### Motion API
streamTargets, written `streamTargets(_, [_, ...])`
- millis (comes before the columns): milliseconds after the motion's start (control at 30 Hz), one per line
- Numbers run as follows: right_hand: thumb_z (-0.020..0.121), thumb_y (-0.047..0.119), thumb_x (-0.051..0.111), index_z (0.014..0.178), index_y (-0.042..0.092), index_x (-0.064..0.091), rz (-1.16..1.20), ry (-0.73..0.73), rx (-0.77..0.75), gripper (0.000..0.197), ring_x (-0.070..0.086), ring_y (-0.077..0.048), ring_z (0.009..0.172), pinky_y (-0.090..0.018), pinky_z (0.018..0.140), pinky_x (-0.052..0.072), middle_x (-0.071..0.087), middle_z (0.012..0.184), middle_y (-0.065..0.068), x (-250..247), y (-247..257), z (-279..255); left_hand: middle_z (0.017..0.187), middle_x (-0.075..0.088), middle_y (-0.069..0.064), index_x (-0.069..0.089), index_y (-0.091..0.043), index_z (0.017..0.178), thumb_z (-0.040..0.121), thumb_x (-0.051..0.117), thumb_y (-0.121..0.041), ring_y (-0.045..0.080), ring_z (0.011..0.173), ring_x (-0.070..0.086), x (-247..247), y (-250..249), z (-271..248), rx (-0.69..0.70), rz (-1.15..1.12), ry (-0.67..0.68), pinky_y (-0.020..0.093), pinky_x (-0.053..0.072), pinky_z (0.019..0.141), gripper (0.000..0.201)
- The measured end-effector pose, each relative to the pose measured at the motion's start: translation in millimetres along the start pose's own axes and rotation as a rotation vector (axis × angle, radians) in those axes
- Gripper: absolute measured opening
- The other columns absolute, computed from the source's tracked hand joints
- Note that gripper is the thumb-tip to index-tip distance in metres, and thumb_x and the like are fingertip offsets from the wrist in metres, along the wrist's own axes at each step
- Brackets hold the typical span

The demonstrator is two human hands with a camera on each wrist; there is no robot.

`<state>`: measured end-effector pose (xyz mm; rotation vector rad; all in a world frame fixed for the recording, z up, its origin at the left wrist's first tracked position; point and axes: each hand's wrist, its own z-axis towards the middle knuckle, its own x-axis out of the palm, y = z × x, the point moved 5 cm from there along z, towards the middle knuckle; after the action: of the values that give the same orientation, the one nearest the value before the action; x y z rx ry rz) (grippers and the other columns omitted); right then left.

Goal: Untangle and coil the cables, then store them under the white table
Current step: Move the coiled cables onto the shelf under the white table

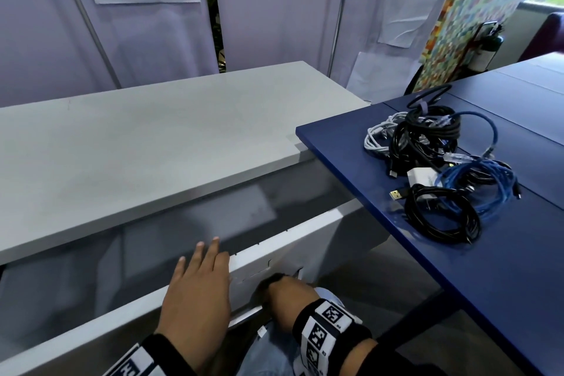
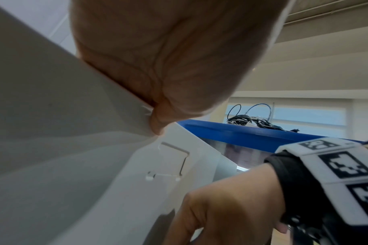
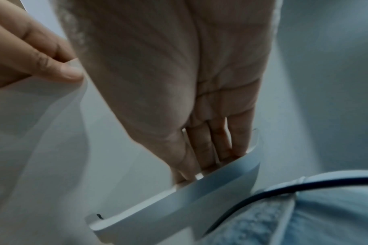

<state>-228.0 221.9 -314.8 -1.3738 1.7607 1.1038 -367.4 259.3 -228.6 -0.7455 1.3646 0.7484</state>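
A tangle of black, blue and white cables (image 1: 439,174) lies on the blue table (image 1: 503,253) to my right, seen small in the left wrist view as the cables (image 2: 254,121). Under the white table (image 1: 152,146) a white drawer (image 1: 290,229) stands pulled out. My left hand (image 1: 198,287) rests flat on the drawer's front rim, fingers straight. My right hand (image 1: 283,296) grips the drawer front from below. In the right wrist view its fingers (image 3: 206,145) hook behind the front's white lip (image 3: 178,203), fingertips hidden. Neither hand holds a cable.
Pale partition panels (image 1: 274,9) stand behind the white table. A colourful board (image 1: 464,9) leans at the far right. The blue table's corner overlaps the white table's right end. My knees in jeans (image 1: 274,354) sit just below the drawer.
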Motion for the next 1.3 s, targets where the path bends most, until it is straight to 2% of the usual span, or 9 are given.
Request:
streamTargets(233, [0.092,0.009,0.048,0.123,0.014,0.064,-0.004,0.08,-0.043,0.036,0.057,-0.033,0.119,-0.046,0.098,0.049,0.061,0.128,-0.015,6,3,-12,0.11,0.072,0.01,0.073,-0.013,0.088,0.057,0.074,-0.017,0.029,0.096,0.071,9,-12,-15,0.096,0.046,-0.109,0.046,0.057,0.07,0.031])
streamTargets(367, [0.09,0.008,0.05,0.123,0.015,0.064,-0.013,0.1,-0.044,0.036,0.057,-0.035,0.118,-0.047,0.097,0.05,0.061,0.127,-0.016,7,2,-18,0.107,0.073,0.01,0.058,-0.017,0.097,0.028,0.095,-0.016,0.028,0.092,0.072,18,-13,-19,0.104,-0.005,-0.042,0.044,0.057,0.068,0.078])
streamTargets(533, [0.088,0.008,0.053,0.12,0.02,0.066,-0.005,0.091,-0.055,0.036,0.059,-0.033,0.116,-0.046,0.095,0.051,0.063,0.125,-0.014,7,3,-23,0.104,0.074,0.01,0.047,-0.018,0.099,0.024,0.097,-0.017,0.028,0.089,0.073,20,-12,-22,0.125,-0.011,-0.051,0.044,0.057,0.066,0.09])
streamTargets(733, [0.088,0.007,0.052,0.126,0.014,0.062,0.055,0.089,-0.056,0.039,0.056,-0.033,0.12,-0.044,0.098,0.049,0.06,0.129,-0.016,6,-2,-35,0.104,0.074,0.012,0.049,-0.015,0.099,0.05,0.08,-0.018,0.028,0.086,0.074,20,-16,-26,0.18,0.051,-0.198,0.045,0.057,0.064,0.058])
streamTargets(867, [0.089,0.007,0.048,0.127,0.018,0.061,0.14,0.047,-0.052,0.042,0.056,-0.034,0.119,-0.043,0.097,0.048,0.055,0.132,-0.015,-13,-2,-60,0.099,0.075,0.012,0.064,-0.012,0.093,0.015,0.097,-0.02,0.027,0.082,0.074,28,-13,-22,0.153,0.025,-0.105,0.041,0.057,0.06,0.085])
streamTargets(1000, [0.092,0.025,0.045,0.108,0.021,0.061,0.094,-0.204,0.003,0.023,0.06,-0.034,0.104,-0.039,0.082,0.049,0.06,0.116,-0.01,-64,3,-97,0.097,0.075,0.013,0.055,-0.011,0.096,0.016,0.097,-0.017,0.029,0.079,0.074,31,-10,-21,0.127,-0.012,-0.114,0.042,0.057,0.058,0.09])
streamTargets(1067, [0.094,0.033,0.041,0.094,0.018,0.057,0.06,-0.398,0.024,0.021,0.059,-0.029,0.093,-0.038,0.074,0.046,0.061,0.1,-0.004,-99,3,-119,0.097,0.075,0.014,0.05,-0.012,0.098,0.047,0.088,-0.019,0.031,0.079,0.074,25,-14,-23,0.136,-0.019,-0.151,0.044,0.057,0.06,0.064])
streamTargets(1167, [0.092,0.034,0.045,0.078,0.021,0.053,0.084,-0.737,0.033,0.021,0.05,-0.017,0.074,-0.033,0.062,0.045,0.053,0.077,0.005,-148,-5,-151,0.1,0.074,0.016,0.047,-0.013,0.103,0.086,0.038,-0.024,0.036,0.084,0.073,9,-27,-32,0.118,-0.052,-0.334,0.046,0.052,0.075,0.023])
streamTargets(1300, [0.085,0.025,0.06,0.086,0.018,0.064,0.056,-1.154,0.173,0.008,0.045,-0.02,0.085,-0.035,0.074,0.043,0.056,0.086,0.001,-191,-31,-192,0.103,0.072,0.019,0.048,-0.012,0.109,0.068,0.037,-0.034,0.039,0.087,0.071,12,-30,-36,0.038,-0.102,-0.261,0.045,0.039,0.076,0.048])
